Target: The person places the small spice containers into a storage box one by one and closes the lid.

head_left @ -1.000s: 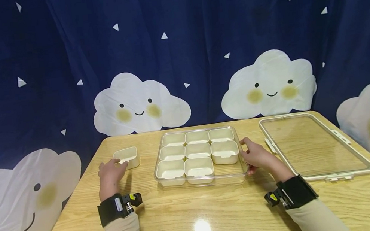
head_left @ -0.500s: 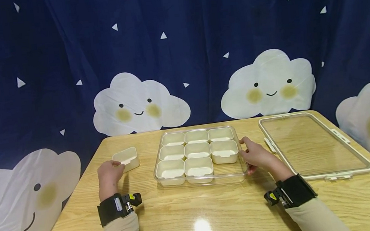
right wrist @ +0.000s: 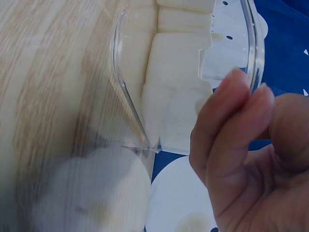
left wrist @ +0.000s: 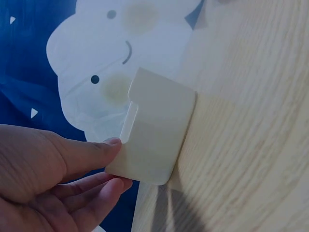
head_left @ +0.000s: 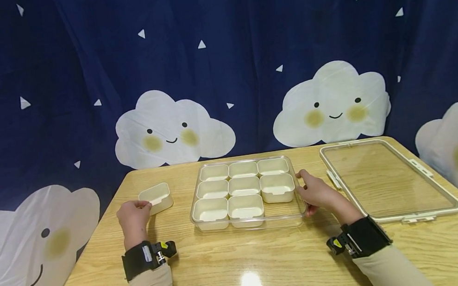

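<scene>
Loose cup point(head_left: 157, 197) sits near table edge point(head_left: 106, 211); left hand point(head_left: 133, 217) touching.

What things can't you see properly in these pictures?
- Head view: whether the left hand touches the small loose cup; too small. The left wrist view shows fingers at its edge.
- Head view: the right hand's fingertips, behind the clear tray wall.
- Right wrist view: the table near the tray; blurred.
- Any view: inside the cups; seen too flat.
</scene>
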`<state>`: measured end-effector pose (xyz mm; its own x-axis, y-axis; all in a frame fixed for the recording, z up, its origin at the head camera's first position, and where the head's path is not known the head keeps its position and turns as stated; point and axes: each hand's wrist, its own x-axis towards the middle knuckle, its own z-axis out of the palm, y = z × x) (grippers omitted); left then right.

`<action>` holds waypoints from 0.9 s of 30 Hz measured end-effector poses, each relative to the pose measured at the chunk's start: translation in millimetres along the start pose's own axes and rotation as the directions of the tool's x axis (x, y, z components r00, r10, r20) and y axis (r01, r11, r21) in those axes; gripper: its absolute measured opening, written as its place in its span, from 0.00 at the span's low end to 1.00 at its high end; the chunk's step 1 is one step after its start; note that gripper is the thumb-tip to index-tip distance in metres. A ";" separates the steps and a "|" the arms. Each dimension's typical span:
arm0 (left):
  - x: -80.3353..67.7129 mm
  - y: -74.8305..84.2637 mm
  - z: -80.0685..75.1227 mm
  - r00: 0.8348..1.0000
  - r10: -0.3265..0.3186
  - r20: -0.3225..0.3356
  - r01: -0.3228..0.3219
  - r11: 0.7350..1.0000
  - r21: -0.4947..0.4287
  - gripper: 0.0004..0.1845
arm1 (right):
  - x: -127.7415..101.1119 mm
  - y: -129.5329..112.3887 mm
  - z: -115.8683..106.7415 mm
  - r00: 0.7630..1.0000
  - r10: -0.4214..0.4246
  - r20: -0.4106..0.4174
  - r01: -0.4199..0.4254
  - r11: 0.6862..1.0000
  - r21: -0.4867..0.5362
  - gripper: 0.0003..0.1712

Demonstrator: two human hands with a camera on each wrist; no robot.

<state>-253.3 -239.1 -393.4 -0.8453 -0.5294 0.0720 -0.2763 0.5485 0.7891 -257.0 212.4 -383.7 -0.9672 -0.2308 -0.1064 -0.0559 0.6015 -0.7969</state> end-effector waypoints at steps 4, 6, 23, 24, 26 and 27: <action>-0.9 0.9 1.4 1.000 0.013 -0.027 -0.014 1.000 -0.022 0.12 | -1.0 -0.1 0.8 1.000 -0.008 -0.007 0.008 1.000 -0.006 0.28; -0.9 0.9 2.0 0.999 0.022 -0.041 -0.023 0.999 -0.032 0.12 | -1.6 -0.9 1.4 1.000 -0.005 -0.010 0.005 1.000 -0.006 0.28; 5.3 19.9 5.8 0.973 0.207 -0.103 -0.213 0.976 -0.052 0.10 | -1.1 -0.7 0.5 1.000 -0.010 0.000 0.010 1.000 -0.015 0.28; 4.1 24.2 5.9 0.970 0.219 -0.103 -0.226 0.973 -0.054 0.10 | -1.2 -0.8 0.5 1.000 -0.011 -0.001 0.011 1.000 -0.015 0.28; 0.8 34.0 5.9 0.961 0.255 -0.108 -0.262 0.963 -0.057 0.10 | -1.4 -0.6 0.6 1.000 -0.011 -0.001 0.011 1.000 -0.016 0.28; -1.4 39.4 6.3 0.956 0.273 -0.110 -0.280 0.958 -0.059 0.10 | -1.2 -0.1 0.8 1.000 -0.013 -0.003 0.013 1.000 -0.018 0.28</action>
<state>-265.9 -212.6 -366.3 -0.8330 -0.4276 0.3511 -0.0009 0.6356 0.7720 -255.7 211.9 -383.9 -0.9670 -0.2369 -0.0941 -0.0733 0.6119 -0.7876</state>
